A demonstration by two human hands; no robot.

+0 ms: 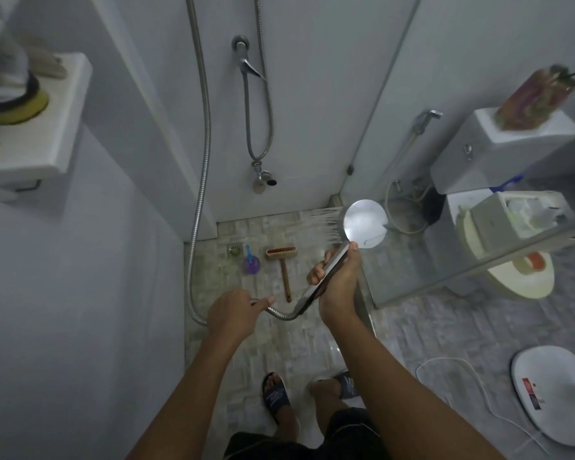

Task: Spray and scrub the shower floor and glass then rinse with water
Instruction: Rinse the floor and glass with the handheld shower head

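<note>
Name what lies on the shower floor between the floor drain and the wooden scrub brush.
In the head view, a purple spray bottle with a blue trigger lies on the tiles between the floor drain and the wooden scrub brush.

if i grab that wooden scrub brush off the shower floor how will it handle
The scrub brush is probably stiff: its wooden handle lies straight on the tiles. Its wide bristle head likely makes it head-heavy. With the shower head spraying nearby, the handle may be wet and slippery.
</note>
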